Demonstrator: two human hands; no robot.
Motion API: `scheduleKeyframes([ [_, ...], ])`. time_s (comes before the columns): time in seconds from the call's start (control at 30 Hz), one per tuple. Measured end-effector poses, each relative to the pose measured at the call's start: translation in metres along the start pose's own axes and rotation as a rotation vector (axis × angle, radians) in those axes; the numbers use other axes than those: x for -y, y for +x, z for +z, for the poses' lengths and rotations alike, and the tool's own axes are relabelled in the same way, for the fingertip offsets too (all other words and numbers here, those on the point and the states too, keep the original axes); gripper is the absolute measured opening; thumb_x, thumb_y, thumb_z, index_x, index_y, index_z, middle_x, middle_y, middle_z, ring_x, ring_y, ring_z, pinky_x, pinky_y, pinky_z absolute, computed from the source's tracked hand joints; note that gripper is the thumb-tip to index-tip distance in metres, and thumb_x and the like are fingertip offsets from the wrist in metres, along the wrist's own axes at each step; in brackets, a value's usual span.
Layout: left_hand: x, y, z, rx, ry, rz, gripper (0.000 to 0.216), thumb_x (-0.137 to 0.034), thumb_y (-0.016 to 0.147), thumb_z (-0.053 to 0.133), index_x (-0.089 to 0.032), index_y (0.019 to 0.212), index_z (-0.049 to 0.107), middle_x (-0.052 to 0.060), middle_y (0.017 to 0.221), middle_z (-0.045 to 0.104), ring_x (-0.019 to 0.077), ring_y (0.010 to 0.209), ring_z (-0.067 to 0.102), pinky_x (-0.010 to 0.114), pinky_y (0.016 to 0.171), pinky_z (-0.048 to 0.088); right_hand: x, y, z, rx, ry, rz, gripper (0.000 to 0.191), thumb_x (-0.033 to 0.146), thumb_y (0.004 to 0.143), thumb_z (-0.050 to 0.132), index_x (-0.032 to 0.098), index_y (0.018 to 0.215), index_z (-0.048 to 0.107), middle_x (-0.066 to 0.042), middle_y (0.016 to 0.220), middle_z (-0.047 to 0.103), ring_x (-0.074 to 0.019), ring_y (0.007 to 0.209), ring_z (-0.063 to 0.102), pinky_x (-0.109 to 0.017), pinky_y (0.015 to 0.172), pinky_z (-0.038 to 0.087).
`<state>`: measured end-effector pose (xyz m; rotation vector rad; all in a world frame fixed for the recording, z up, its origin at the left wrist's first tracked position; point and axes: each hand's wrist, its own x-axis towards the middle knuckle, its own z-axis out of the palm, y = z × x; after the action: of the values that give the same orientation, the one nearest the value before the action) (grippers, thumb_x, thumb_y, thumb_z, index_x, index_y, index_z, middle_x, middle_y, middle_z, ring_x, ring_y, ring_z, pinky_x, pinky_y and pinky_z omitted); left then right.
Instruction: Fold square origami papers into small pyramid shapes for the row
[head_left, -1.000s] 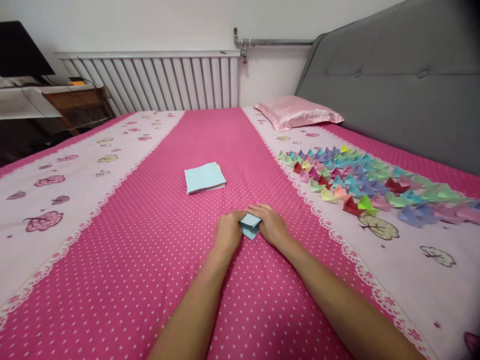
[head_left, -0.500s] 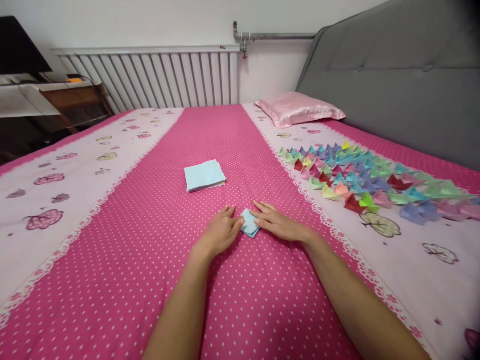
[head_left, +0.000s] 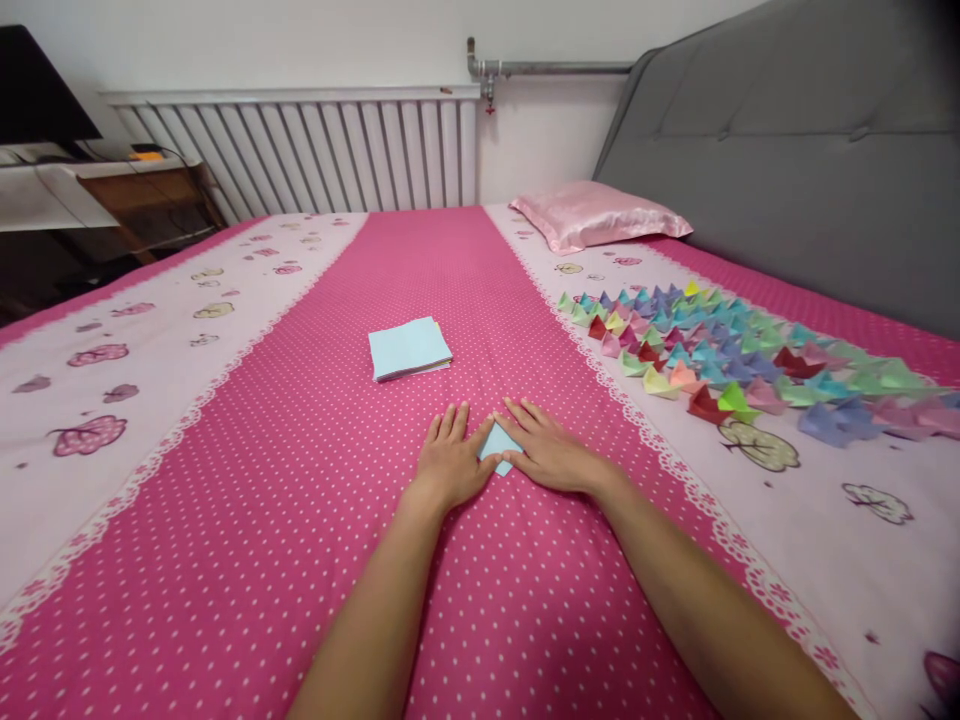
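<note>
A small folded piece of light blue paper [head_left: 498,445] lies on the pink dotted bedspread [head_left: 517,590], one corner pointing toward me. From the left, my left hand [head_left: 455,458] rests on it with thumb and a finger at its edge, the other fingers spread on the cloth. My right hand [head_left: 551,447] lies flat over the paper's right side, fingers stretched out. Both hands cover the paper's side corners. Beyond my left hand sits a stack of paper sheets [head_left: 409,348], light blue on top.
Many folded paper boats [head_left: 705,360] in several colours stand in rows on the right of the bed. A pink pillow [head_left: 600,213] lies behind them against the grey headboard [head_left: 795,150]. A white radiator [head_left: 315,150] lines the far wall; a desk [head_left: 142,200] stands at far left.
My left hand has moved slightly right and flattened, its fingers spreading. Both thumbs now press closer together on the near part of the paper, which shows less of its lower layers.
</note>
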<state>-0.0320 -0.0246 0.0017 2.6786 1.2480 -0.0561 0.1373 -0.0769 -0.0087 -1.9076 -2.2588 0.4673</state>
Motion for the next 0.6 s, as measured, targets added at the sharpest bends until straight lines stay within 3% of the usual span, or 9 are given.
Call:
scheduleKeyframes([
  [0.33, -0.006, -0.006, -0.013, 0.057, 0.027, -0.087, 0.063, -0.057, 0.079, 0.042, -0.030, 0.135, 0.034, 0.011, 0.148, 0.018, 0.0318, 0.135, 0.013, 0.047, 0.106, 0.015, 0.006, -0.008, -0.007, 0.039, -0.028, 0.067, 0.059, 0.047, 0.087, 0.032, 0.020, 0.139, 0.027, -0.007, 0.149, 0.017, -0.0278, 0.136, 0.011, -0.044, 0.108, 0.015],
  [0.6, -0.006, -0.011, -0.026, 0.069, 0.024, -0.107, 0.052, -0.052, 0.073, 0.055, -0.024, 0.117, 0.057, 0.014, 0.144, 0.029, 0.0328, 0.132, 0.025, 0.047, 0.103, 0.025, 0.007, -0.015, -0.021, -0.024, -0.105, 0.058, 0.041, 0.040, 0.085, 0.044, 0.021, 0.120, 0.056, -0.010, 0.137, 0.042, -0.0296, 0.126, 0.037, -0.042, 0.100, 0.033],
])
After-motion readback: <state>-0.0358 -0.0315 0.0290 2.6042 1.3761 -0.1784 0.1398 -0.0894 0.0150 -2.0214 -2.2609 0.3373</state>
